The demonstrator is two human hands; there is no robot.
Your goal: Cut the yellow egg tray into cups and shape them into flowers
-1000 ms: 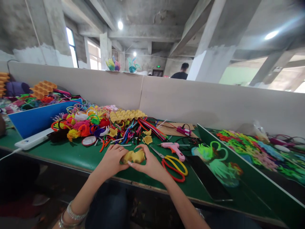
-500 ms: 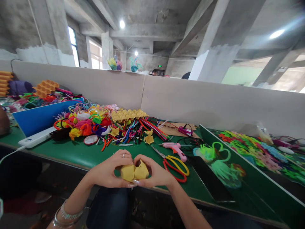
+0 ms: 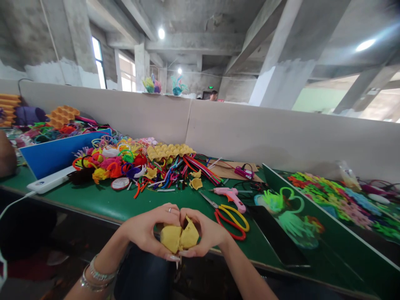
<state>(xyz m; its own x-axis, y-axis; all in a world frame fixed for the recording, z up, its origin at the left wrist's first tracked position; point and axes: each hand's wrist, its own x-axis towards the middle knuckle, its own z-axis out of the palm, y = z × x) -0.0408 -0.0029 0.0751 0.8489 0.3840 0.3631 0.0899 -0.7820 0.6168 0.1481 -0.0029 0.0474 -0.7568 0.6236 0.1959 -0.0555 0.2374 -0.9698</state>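
Lower and closer to the body than a second ago, the yellow egg-carton piece (image 3: pixel 171 239) is over the near edge of the bench (image 3: pixel 109 202). Left hand (image 3: pixel 151 231) and right hand (image 3: pixel 208 233) grip it from either side, half curled, fingers arched above, thumbs below; whether its two cups remain joined is hard to tell.

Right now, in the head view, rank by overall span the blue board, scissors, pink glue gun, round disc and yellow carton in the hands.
1. Blue board
2. Scissors
3. Yellow carton, pink glue gun: similar; the carton being nearer the camera makes it unsure
4. Round disc
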